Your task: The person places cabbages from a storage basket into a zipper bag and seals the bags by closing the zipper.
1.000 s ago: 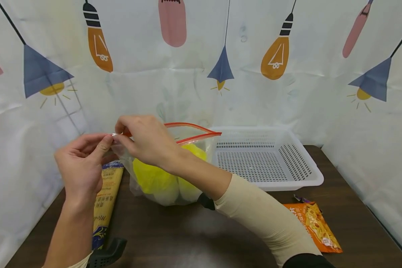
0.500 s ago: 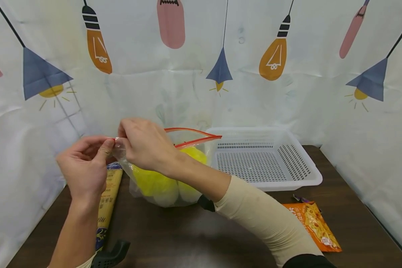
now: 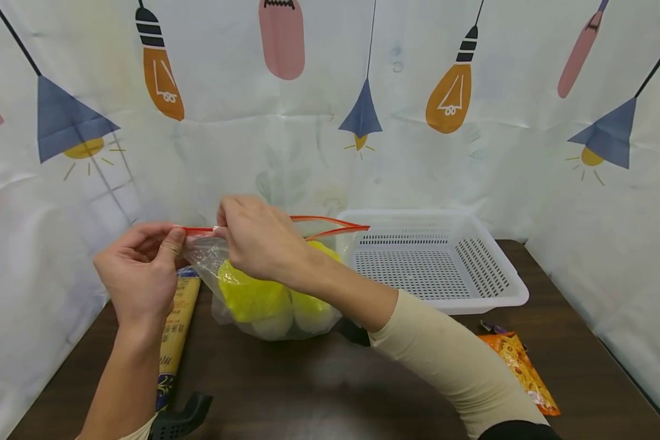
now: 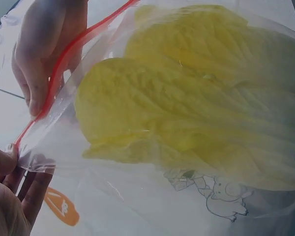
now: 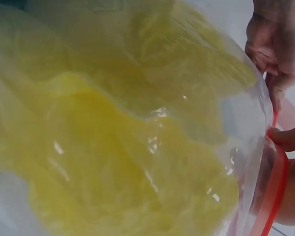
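Note:
A clear zip bag [image 3: 200,253] with a red zip strip stands on the table, holding napa cabbages [image 3: 253,293] with yellow leaves and white bases. At its top left corner, my left hand [image 3: 140,263] pinches the end of the strip between thumb and fingers. My right hand [image 3: 261,238] grips the strip a short way to the right. Between the hands the strip lies pressed together; right of the right hand its two edges gape apart. The left wrist view shows the right thumb along the red strip [image 4: 64,59]. Some right fingertips are hidden in the head view.
A white perforated basket [image 3: 489,263] stands behind and right of the bag. A long yellow and blue packet [image 3: 178,330] lies left, partly under the left arm. An orange snack packet [image 3: 519,366] lies at the right, beside the right sleeve. Printed curtain [image 3: 308,153] surrounds the table.
My right hand has slid right along the zip strip, away from the left hand, with a longer pressed stretch of red between them. The left hand keeps its pinch on the corner.

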Tool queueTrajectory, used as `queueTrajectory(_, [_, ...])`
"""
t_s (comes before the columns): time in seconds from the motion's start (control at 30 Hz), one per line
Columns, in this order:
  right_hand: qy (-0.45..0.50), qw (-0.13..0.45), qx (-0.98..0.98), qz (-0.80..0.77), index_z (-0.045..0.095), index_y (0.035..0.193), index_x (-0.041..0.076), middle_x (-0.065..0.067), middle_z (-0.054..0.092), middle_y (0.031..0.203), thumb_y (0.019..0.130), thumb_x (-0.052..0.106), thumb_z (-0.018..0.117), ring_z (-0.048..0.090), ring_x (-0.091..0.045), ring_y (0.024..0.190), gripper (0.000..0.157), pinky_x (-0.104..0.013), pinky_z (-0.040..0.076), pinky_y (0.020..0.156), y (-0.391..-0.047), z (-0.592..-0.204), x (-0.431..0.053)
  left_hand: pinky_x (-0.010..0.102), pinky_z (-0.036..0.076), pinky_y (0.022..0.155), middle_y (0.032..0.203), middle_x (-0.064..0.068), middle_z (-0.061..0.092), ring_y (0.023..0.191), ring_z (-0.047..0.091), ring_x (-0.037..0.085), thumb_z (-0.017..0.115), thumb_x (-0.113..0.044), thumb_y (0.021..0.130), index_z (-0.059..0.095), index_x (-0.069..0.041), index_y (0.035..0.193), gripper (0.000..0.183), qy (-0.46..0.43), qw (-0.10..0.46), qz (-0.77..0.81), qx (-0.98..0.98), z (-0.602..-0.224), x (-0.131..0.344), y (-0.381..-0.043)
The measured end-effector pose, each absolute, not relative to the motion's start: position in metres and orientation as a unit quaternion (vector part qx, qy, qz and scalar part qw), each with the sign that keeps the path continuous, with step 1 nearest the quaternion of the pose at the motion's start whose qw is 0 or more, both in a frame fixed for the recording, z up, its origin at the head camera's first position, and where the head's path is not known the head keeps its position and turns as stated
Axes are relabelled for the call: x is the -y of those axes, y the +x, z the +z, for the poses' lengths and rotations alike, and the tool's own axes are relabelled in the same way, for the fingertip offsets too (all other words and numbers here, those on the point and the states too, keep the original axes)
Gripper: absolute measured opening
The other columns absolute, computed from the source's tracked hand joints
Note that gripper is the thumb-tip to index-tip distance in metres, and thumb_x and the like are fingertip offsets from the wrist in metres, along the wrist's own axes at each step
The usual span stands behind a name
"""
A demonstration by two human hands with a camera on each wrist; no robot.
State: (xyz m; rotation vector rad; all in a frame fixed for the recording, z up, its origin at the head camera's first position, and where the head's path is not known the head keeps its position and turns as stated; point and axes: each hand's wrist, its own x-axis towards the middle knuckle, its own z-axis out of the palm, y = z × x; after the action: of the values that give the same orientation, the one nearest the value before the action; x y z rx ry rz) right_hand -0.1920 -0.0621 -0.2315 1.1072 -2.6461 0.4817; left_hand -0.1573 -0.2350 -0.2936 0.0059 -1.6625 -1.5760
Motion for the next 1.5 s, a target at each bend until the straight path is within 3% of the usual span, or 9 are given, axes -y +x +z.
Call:
queueTrajectory(0.13, [0.381,0.13,0.904,0.144,0.058,0.112,0.016,0.007,0.056,0.1,0.108,0.029,0.053,0.053,-0.008,0.091,0.015,-0.018,0.047,0.073,-0.192,-0.234,0.056,0.019,0.059,0.06,0.075,-0.006,0.076,0.064,0.073,0.005,0.075,-0.001,0.092,0.078,0.003,0.089,0.006,0.005,0.425,-0.607,0.672,-0.294,0.234,-0.158])
queueTrajectory(0.6, [0.366,0.128,0.909,0.153,0.056,0.109,0.016,0.006,0.053,0.098,0.108,0.028,0.054,0.052,-0.01,0.086,0.013,-0.021,0.046,0.067,-0.193,-0.237,0.028,0.019,0.057,0.055,0.069,0.003,0.073,0.051,0.066,0.011,0.075,-0.002,0.092,0.074,0.012,0.089,0.014,-0.025,0.445,-0.624,0.642,-0.299,0.235,-0.158])
queueTrajectory(0.97, [0.342,0.125,0.914,0.178,0.057,0.109,0.013,0.001,0.056,0.1,0.108,0.025,0.055,0.053,-0.014,0.089,0.012,-0.026,0.049,0.073,-0.196,-0.242,-0.005,0.02,0.057,0.055,0.068,0.006,0.072,0.049,0.064,0.014,0.076,0.001,0.091,0.071,0.016,0.089,0.016,-0.041,0.446,-0.653,0.611,-0.301,0.236,-0.16])
queueTrajectory(1.27, [0.323,0.15,0.913,0.2,0.06,0.106,0.01,-0.002,0.059,0.098,0.106,0.021,0.059,0.054,-0.018,0.085,0.012,-0.031,0.05,0.072,-0.197,-0.246,-0.036,0.02,0.057,0.055,0.068,0.007,0.072,0.049,0.065,0.014,0.077,-0.002,0.091,0.072,0.014,0.09,0.016,-0.026,0.445,-0.649,0.616,-0.301,0.234,-0.161])
queueTrajectory(1.5, [0.314,0.149,0.909,0.231,0.06,0.105,0.009,-0.004,0.058,0.097,0.105,0.019,0.062,0.054,-0.019,0.085,0.011,-0.031,0.05,0.073,-0.199,-0.25,-0.052,0.019,0.049,0.046,0.068,0.003,0.071,0.05,0.066,0.012,0.073,-0.004,0.095,0.074,0.009,0.09,0.015,0.01,0.448,-0.607,0.656,-0.301,0.236,-0.161])
